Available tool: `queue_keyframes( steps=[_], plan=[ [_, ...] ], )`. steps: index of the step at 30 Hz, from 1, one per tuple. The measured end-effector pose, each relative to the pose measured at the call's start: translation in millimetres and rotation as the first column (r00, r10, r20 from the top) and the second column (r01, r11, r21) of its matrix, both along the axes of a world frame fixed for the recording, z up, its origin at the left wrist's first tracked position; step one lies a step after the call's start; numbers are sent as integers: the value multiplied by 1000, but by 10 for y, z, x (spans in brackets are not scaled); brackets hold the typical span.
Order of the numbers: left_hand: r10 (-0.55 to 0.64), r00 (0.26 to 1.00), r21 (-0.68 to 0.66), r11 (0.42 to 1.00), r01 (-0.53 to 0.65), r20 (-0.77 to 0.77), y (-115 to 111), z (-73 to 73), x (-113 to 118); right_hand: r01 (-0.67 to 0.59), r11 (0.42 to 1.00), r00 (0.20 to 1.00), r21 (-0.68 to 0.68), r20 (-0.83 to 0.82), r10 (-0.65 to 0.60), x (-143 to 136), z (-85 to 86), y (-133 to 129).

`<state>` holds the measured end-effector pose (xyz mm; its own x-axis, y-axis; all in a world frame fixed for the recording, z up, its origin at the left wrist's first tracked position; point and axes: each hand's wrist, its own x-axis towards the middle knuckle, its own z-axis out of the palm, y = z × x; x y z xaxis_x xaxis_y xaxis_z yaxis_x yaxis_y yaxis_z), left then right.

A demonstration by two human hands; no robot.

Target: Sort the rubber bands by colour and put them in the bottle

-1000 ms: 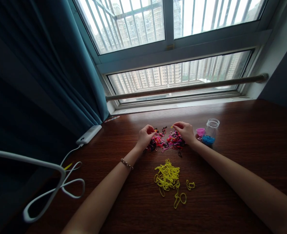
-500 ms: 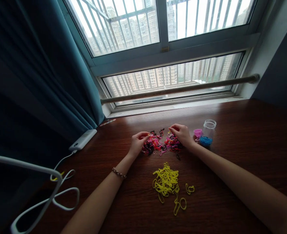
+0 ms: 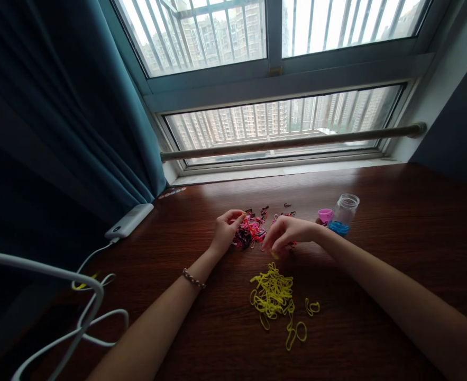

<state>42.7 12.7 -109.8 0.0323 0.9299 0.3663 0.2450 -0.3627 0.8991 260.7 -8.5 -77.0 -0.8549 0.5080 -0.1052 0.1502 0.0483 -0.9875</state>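
I judge this sorting: my right hand, seemingly pinching a yellow band, should release over the yellow pile; left hand, hold unclear, is at the mixed pile nearer the tabletop's far edge.

Likely a home, blue curtain, barred window, apartment towers outside, dark wooden table

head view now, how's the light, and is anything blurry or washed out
In the head view, sky through the window is washed out; head view left, the curtain sinks into shadow; head view centre, the table shows pale sheen, and the right hand's fingers look softer than the yellow bands.
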Motion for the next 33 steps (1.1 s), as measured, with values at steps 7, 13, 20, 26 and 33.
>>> queue_keyframes(
  steps=[7,13,20,26,33],
  plan=[
    [-68,998,-31,997,68,-6,-23,56,15,661,661,738,357,-148,-658,115,-184,216],
    [-361,930,-198,919,341,-73,-105,174,15,549,472,701,690,-73,-709,269,-318,358],
    [-755,565,-393,656,644,-334,-302,376,77,336,533,805,776,58,-591,274,-354,339],
    [-593,662,-255,801,541,-458,-268,331,59,479,509,758,715,-44,-651,251,-419,388],
    [-151,740,169,925,339,-656,-24,63,-72,665,460,659,589,-172,-733,236,-342,363]
  ],
)
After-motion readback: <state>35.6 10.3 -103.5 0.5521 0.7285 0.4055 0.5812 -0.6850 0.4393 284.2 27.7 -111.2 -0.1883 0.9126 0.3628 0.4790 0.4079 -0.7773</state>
